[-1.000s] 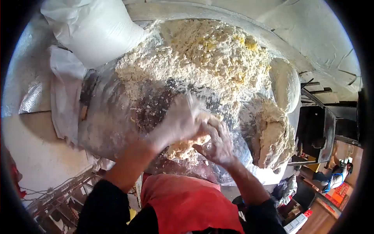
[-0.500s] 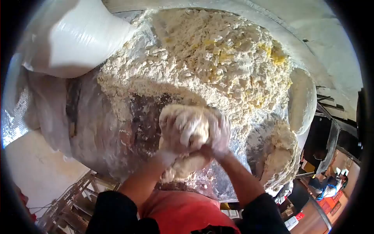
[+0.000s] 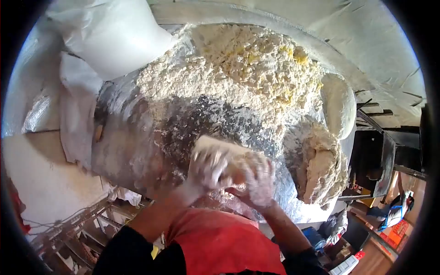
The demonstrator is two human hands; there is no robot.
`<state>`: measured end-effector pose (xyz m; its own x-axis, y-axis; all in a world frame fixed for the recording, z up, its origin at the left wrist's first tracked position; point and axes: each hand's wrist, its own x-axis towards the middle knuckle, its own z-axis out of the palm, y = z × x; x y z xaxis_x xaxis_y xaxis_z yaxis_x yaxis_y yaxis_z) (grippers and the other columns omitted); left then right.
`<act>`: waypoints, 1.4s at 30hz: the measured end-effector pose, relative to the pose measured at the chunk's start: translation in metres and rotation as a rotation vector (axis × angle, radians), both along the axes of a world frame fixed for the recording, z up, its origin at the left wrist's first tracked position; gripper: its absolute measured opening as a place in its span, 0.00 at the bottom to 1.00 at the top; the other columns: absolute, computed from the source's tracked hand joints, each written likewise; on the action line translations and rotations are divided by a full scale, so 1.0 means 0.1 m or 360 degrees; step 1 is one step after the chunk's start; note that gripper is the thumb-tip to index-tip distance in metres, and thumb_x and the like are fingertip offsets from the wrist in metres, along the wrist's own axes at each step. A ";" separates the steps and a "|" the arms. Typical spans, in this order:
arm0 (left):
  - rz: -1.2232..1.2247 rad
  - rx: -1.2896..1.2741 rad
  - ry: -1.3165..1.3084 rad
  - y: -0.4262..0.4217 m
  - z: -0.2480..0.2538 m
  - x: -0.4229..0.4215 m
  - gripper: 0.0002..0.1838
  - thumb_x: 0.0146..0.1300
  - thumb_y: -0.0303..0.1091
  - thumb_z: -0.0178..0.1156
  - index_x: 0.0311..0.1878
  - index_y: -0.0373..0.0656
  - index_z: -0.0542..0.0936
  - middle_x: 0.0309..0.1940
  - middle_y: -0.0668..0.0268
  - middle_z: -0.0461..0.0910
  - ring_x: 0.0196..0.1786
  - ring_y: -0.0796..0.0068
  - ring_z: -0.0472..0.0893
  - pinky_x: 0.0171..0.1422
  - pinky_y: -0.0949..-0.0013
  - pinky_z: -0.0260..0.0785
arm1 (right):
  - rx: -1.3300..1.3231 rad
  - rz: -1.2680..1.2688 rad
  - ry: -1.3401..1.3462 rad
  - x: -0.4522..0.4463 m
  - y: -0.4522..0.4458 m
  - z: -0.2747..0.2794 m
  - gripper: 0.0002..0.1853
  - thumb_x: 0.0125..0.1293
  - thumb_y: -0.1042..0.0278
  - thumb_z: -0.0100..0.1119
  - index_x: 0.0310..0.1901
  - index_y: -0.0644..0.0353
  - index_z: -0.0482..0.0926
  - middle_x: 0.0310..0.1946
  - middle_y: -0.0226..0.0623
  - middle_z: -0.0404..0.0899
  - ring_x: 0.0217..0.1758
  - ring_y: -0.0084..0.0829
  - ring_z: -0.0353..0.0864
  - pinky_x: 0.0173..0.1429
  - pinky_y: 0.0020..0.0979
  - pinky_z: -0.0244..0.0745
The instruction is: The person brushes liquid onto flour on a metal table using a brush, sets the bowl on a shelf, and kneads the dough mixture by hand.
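A pale lump of dough [image 3: 224, 145] lies near the front edge of the floured worktop [image 3: 133, 151], and both hands grip it. My left hand [image 3: 208, 165] is curled over its left part, coated in flour and slightly blurred. On the right part, my right hand [image 3: 257, 178] has its fingers bent over the dough. Much of the lump's near side is hidden under my hands. Beyond it spreads a large heap of crumbly flour mix [image 3: 270, 68] with yellow patches. A rough mass of dough [image 3: 323, 169] sits to the right of my right hand.
A full white sack [image 3: 114, 36] stands at the back left. A smooth, pale rounded piece [image 3: 338, 105] lies at the right edge of the worktop. Dark metal shelving [image 3: 373, 156] is beyond it, and a person [image 3: 396, 208] is farther off at lower right.
The dough lump and both hands have come closer to my body, and the lump looks more flattened at its far edge. The whole view has shifted as my head moved.
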<state>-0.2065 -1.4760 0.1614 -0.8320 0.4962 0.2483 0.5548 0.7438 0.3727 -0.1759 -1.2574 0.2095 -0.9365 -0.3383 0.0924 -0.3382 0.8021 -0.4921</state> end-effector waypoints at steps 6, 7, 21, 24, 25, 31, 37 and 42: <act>0.0308 0.0416 0.0278 0.13 -0.58 -0.34 0.29 0.71 0.65 0.51 0.60 0.52 0.81 0.56 0.63 0.81 0.61 0.54 0.79 0.67 0.43 0.63 | -0.0051 -0.0129 0.0445 -0.56 -0.28 -0.83 0.31 0.57 0.46 0.70 0.58 0.56 0.80 0.59 0.47 0.80 0.60 0.50 0.78 0.66 0.60 0.63; 0.0293 0.0455 0.0239 0.12 -0.71 -0.57 0.31 0.70 0.65 0.51 0.63 0.52 0.80 0.57 0.63 0.82 0.62 0.54 0.79 0.68 0.43 0.62 | -0.0115 -0.0158 0.0389 -0.79 -0.27 -0.92 0.34 0.54 0.44 0.72 0.59 0.57 0.79 0.58 0.47 0.80 0.60 0.50 0.78 0.65 0.60 0.63; 0.0199 -0.0399 -0.1226 0.20 0.61 -2.04 0.32 0.69 0.66 0.59 0.63 0.51 0.80 0.62 0.52 0.78 0.60 0.51 0.80 0.70 0.45 0.68 | -0.0089 0.0218 0.0218 -0.93 -0.03 -0.40 0.63 0.42 0.41 0.82 0.78 0.59 0.60 0.71 0.53 0.70 0.71 0.55 0.71 0.70 0.56 0.63; -0.0061 -0.0390 -0.0782 0.12 0.48 -1.05 0.26 0.62 0.53 0.67 0.61 0.53 0.82 0.57 0.56 0.79 0.68 0.54 0.71 0.74 0.45 0.60 | -0.0241 0.0074 0.0051 -0.41 -0.04 -0.23 0.52 0.52 0.41 0.76 0.75 0.57 0.65 0.71 0.46 0.71 0.72 0.51 0.71 0.72 0.55 0.62; -0.0114 -0.0137 -0.0233 0.02 0.34 -0.74 0.26 0.57 0.50 0.69 0.58 0.51 0.85 0.59 0.63 0.81 0.64 0.60 0.74 0.66 0.46 0.65 | -0.0195 -0.0054 -0.0031 -0.29 -0.11 -0.25 0.48 0.55 0.41 0.75 0.74 0.55 0.68 0.70 0.43 0.73 0.71 0.50 0.72 0.71 0.57 0.62; 0.0304 0.0467 0.0209 0.04 -0.58 -0.36 0.27 0.57 0.51 0.66 0.59 0.52 0.83 0.57 0.62 0.83 0.60 0.52 0.80 0.66 0.45 0.66 | 0.0125 -0.0052 0.0258 -0.54 -0.25 -0.87 0.29 0.68 0.40 0.58 0.64 0.46 0.81 0.66 0.43 0.76 0.68 0.50 0.74 0.71 0.60 0.59; 0.0374 0.0513 0.0182 0.09 -0.91 -1.35 0.32 0.56 0.57 0.68 0.62 0.54 0.81 0.56 0.64 0.83 0.60 0.52 0.81 0.69 0.44 0.63 | -0.0218 0.0002 0.0185 -1.63 -0.14 -1.00 0.60 0.31 0.35 0.82 0.69 0.58 0.74 0.57 0.48 0.78 0.59 0.50 0.77 0.59 0.57 0.69; 0.0608 0.0089 0.0049 0.34 -0.61 -1.78 0.34 0.60 0.63 0.67 0.65 0.53 0.80 0.55 0.62 0.83 0.59 0.52 0.81 0.70 0.42 0.63 | -0.0315 0.0068 -0.0341 -2.15 0.03 -0.93 0.58 0.39 0.47 0.88 0.72 0.57 0.67 0.66 0.52 0.75 0.60 0.53 0.83 0.60 0.48 0.82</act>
